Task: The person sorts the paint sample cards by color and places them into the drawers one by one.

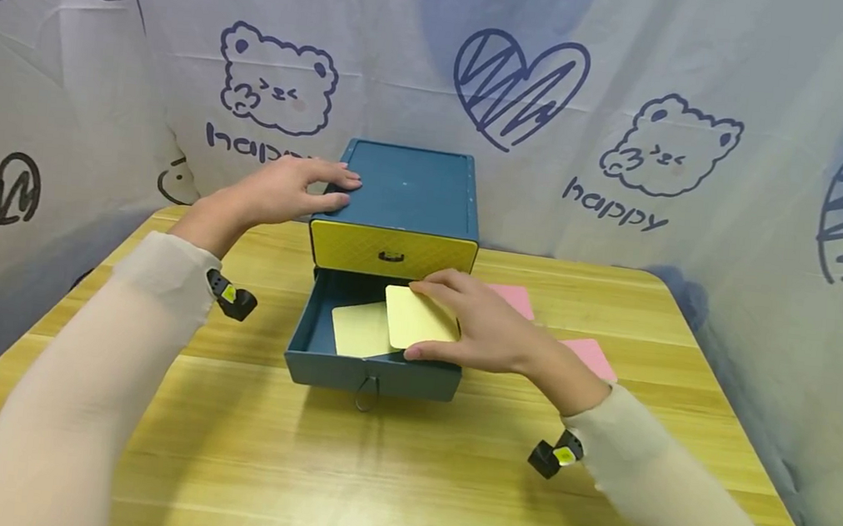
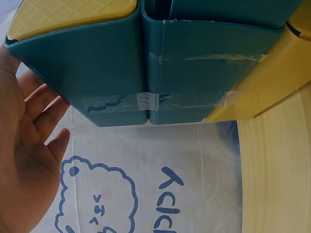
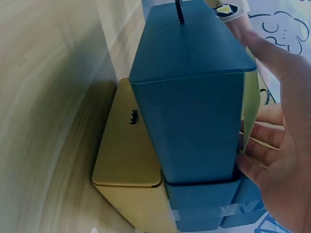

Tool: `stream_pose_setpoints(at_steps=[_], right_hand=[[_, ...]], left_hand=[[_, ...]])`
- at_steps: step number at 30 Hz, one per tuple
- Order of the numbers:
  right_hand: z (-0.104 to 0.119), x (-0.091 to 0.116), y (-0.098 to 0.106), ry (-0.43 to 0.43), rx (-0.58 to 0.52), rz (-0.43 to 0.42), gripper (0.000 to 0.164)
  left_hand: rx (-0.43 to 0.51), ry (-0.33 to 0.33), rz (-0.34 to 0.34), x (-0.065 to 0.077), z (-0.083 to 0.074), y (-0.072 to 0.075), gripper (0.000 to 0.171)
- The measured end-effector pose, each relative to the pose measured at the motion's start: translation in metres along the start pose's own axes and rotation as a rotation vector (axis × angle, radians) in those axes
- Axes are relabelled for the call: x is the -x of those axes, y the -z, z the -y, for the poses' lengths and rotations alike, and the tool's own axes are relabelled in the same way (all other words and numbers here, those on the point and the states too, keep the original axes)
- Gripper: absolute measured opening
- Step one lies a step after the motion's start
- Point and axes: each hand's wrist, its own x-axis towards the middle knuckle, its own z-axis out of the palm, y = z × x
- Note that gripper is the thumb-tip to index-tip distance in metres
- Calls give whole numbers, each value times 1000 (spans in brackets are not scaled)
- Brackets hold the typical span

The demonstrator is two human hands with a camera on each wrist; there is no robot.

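"Blue plastic first: what is the left hand [image 1: 285, 191] doing at that cabinet [image 1: 409, 187]?"

"Its fingers are loosely extended, the tips resting at the top's left edge, gripping nothing."

"And right of those fingertips, lower down?"

"An open drawer [image 1: 374, 378]. One pale yellow card [image 1: 359, 330] lies in it, just left of the right hand's fingers."

"So that one is inside. What of the right hand [image 1: 494, 328]?"

"Thumb and fingers pinch a second yellow card [image 1: 416, 321], over the drawer and overlapping the first in the head view."

"Further right?"

"Past the right fingers, pink pieces [image 1: 590, 357] lie on the table [image 1: 240, 448]. The hand and forearm cover part of them, so I can't be sure how many."

"How far along, then?"

"Partway, I'd judge: one card in, one not yet released, the pink ones outside, the drawer not yet closed."
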Motion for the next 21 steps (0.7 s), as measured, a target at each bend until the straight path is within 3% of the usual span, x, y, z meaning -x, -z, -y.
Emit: stream_pose_setpoints(at_steps=[14, 21], right_hand=[[2, 1, -6, -5, 64, 34, 88], [-4, 10, 0, -20, 23, 16, 75]], left_hand=[[11, 4, -3, 2, -2, -1, 48], [8, 4, -1, 3, -3, -1, 49]])
